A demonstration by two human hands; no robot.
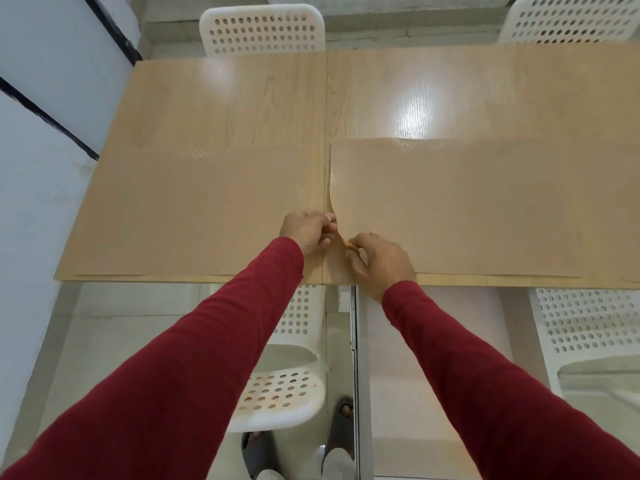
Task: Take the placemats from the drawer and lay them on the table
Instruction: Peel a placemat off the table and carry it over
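Two thin tan placemats lie on the light wooden table. The left placemat rests flat on the near left half. The right placemat covers the near right half, and its near left corner is lifted and curled. My left hand pinches that curled edge at the table's centre seam. My right hand grips the same corner from just below and to the right. Both arms wear dark red sleeves.
White perforated chairs stand around the table: one at the far side, another at the far right, one tucked near me and one at the near right. A blue-white wall runs along the left.
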